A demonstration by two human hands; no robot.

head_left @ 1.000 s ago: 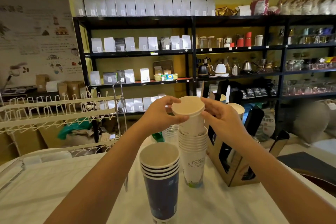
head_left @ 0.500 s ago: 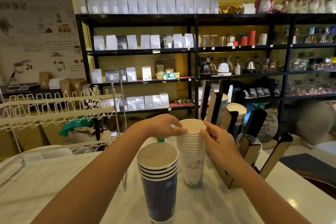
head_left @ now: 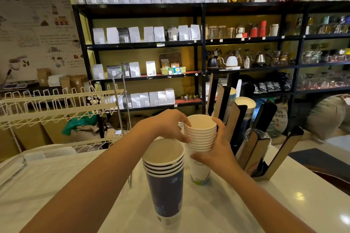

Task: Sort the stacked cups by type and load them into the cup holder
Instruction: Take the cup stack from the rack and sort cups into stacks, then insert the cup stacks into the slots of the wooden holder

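- A white wire rack stands at the far left edge of the white tabletop.
- The left hand grasps the rims of the white cup stack from its left side, fingertips on the upper rims.
- A stack of dark blue cups stands upright on the tabletop, nearest the camera, just left of the white stack.
- The white stack rests on the tabletop, upright.
- The right hand wraps the white stack's right side.
- The cup holder stands to the right, with some cups in its slanted slots.
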